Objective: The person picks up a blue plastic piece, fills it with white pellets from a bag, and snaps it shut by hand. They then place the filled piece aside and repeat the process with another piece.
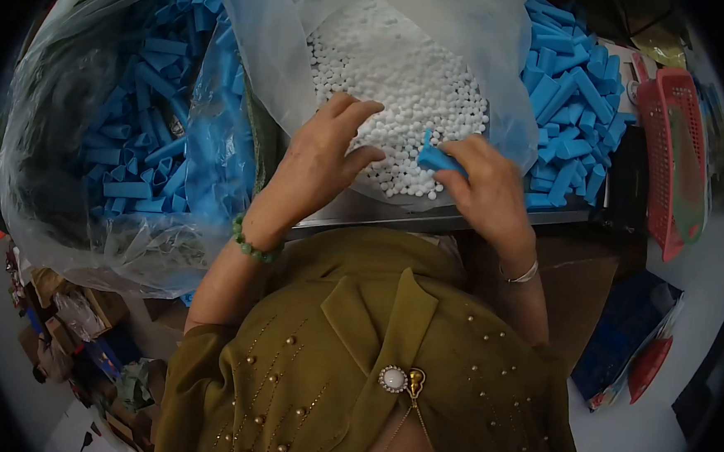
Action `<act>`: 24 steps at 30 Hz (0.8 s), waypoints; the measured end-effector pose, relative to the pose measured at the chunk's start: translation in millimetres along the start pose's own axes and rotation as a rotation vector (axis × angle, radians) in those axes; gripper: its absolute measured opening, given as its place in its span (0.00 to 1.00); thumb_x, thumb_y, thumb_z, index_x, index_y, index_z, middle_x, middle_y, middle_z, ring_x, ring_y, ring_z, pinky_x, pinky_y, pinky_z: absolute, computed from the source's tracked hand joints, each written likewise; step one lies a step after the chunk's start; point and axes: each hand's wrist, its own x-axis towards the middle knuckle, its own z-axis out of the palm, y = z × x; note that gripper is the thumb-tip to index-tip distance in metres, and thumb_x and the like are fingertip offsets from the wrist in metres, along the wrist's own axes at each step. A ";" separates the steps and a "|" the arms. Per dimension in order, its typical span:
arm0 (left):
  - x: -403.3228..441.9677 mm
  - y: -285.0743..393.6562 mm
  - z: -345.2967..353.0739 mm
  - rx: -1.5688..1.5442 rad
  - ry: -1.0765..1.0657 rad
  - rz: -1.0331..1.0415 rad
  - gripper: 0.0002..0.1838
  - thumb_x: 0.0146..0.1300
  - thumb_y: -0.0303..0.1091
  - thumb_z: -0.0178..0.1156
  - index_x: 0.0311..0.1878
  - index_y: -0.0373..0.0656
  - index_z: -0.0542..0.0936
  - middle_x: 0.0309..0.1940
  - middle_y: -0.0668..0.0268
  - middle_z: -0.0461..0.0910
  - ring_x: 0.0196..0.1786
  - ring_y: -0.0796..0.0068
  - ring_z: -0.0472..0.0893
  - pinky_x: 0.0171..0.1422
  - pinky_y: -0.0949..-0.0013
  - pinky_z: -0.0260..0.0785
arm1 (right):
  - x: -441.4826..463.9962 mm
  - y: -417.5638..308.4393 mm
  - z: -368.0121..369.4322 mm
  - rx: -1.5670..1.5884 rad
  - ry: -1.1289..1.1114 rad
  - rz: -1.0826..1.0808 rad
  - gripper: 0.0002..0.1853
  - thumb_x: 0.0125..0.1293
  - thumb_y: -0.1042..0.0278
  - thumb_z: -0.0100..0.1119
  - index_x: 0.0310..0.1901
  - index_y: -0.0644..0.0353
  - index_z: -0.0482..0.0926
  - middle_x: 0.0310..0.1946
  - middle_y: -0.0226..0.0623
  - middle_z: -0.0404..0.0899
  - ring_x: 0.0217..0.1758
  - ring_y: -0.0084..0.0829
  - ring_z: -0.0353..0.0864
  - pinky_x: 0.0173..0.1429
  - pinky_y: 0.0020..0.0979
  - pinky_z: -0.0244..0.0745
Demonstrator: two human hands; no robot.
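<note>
Small white balls (388, 70) lie in a loose spread on a clear plastic sheet in front of me. Over their left edge, my left hand (323, 151) hovers with thumb and fingers apart, holding nothing. My right hand (485, 184) pinches a blue triangular tube (439, 159) between thumb and fingers, at the near right edge of the balls. One end of this tube points left toward the balls, and a thin blue flap sticks up from it. My right fingers partly cover its other end.
To the left, a large clear plastic bag (55, 232) holds many blue triangular pieces (147, 147). A heap of similar blue pieces (569, 98) lies at the right, beside a pink plastic basket (665, 153). The metal table edge (363, 212) runs close to my body.
</note>
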 end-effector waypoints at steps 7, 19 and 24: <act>0.1 -28.1 43.0 0.610 -0.078 0.079 0.31 0.46 0.27 0.68 0.57 0.42 0.70 0.48 0.57 0.73 0.51 0.53 0.74 0.49 0.56 0.71 | 1.3 17.4 37.8 -0.291 -0.157 0.053 0.09 0.50 0.72 0.68 0.31 0.61 0.77 0.33 0.42 0.75 0.39 0.48 0.79 0.41 0.44 0.73; 13.1 -18.8 27.0 -0.465 -0.038 -0.295 0.12 0.57 0.23 0.66 0.45 0.39 0.80 0.34 0.71 0.73 0.36 0.83 0.73 0.37 0.79 0.71 | 13.4 12.5 38.7 0.430 0.112 0.135 0.17 0.52 0.78 0.66 0.46 0.64 0.79 0.37 0.36 0.76 0.33 0.27 0.79 0.37 0.26 0.73; 15.1 0.5 21.1 -0.232 0.065 0.065 0.15 0.53 0.19 0.65 0.45 0.39 0.80 0.32 0.67 0.73 0.33 0.79 0.75 0.33 0.73 0.69 | 13.7 12.6 43.8 0.707 0.166 0.128 0.16 0.54 0.84 0.64 0.46 0.65 0.79 0.39 0.31 0.75 0.35 0.18 0.77 0.37 0.20 0.73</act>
